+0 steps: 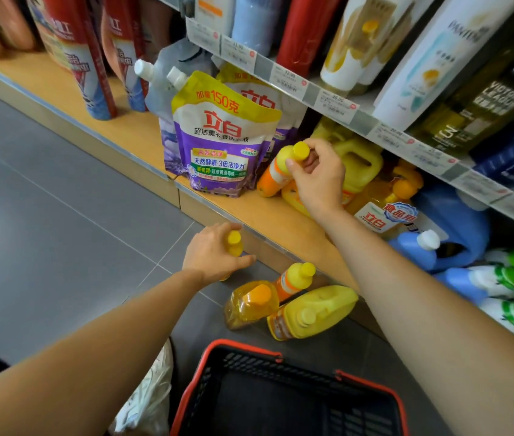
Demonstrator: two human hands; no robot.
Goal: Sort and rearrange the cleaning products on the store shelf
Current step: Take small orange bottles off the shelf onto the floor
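Gripping with the fingers [293,165] of the right hand [318,180], curled tight round the neck of a small orange plastic bottle with a yellow cap [276,173]. Holding it tilted at the light wooden bottom shelf [249,212], just beside an upright purple-and-yellow detergent pouch [218,136] and in front of yellow plastic jugs [359,162]; cannot tell whether its base touches the board. Clasping with the left hand [214,258], fingers wrapped round a second yellow-capped bottle [234,242], low over the grey tiled floor [45,199] near the shelf's front edge. On the floor close by: a clear amber bottle [249,305], another small orange bottle [295,280] and a yellow jug lying on its side [315,309], bunched together. Nearer still, a black shopping basket with a red rim [280,394]. Farther along the shelf, blue jugs [456,228].
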